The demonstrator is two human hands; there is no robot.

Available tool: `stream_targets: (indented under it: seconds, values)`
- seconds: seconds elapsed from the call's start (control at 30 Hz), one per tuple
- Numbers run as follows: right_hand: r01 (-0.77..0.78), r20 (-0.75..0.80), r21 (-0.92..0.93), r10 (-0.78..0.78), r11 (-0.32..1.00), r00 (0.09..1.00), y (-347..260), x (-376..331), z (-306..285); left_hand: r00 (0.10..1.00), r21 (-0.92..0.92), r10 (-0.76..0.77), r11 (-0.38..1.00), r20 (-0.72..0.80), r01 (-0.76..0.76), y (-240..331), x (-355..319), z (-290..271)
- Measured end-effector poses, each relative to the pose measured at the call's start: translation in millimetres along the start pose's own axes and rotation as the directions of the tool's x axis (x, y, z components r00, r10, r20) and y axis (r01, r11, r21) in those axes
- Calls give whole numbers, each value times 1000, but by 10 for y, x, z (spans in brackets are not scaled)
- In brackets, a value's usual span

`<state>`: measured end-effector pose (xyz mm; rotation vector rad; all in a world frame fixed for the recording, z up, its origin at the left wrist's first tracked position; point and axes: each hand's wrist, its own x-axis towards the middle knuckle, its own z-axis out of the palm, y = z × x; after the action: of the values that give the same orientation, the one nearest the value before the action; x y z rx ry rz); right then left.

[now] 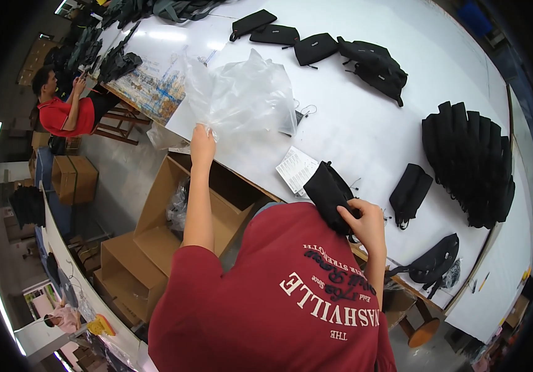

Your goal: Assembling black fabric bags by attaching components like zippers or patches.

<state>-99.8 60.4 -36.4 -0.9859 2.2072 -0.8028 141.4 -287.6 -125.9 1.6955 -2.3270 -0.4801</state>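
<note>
My only view sits on the head, a wide fisheye looking steeply down past the red printed shirt (279,297) onto the long white desk (372,130), close in, its straight edges bowing toward the dark rim.

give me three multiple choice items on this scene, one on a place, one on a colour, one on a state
1. Where does the stack of black bags lie?
A. on the white table's right side
B. in the cardboard box
C. on the floor

2. What colour is the pouch in the right hand?
A. red
B. black
C. white

3. What is the left hand doing?
A. resting flat
B. gripping a clear plastic bag
C. hanging free

Key: 1 A, the pile sits on the tabletop near its right edge; 2 B, the pouch is black; 3 B, the fingers pinch the bag's lower edge.
</note>
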Motion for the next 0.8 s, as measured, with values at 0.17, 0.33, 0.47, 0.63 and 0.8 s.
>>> stream_targets:
  seconds: [0.17,0.33,0.47,0.63,0.8]
  values:
    - [12,-13,10,-12,1000,1000,42,-59,13,989,-274,-137,955,-59,116,-165,-163,61]
    - [7,-10,14,-7,1000,1000,58,-117,-22,968,-394,-92,919,-233,-8,-390,-291,177]
    - [131,-6,-112,-132,985,991,73,-249,-13,973,-605,-18,786,-228,-128,409,-672,-128]
    - [147,44,-101,-143,984,989,-97,-492,20,872,-609,483,715,76,-343,1284,-781,521]
    - [158,25,-57,-157,986,987,-186,-802,147,648,-609,664,702,374,-368,1988,-684,1657]
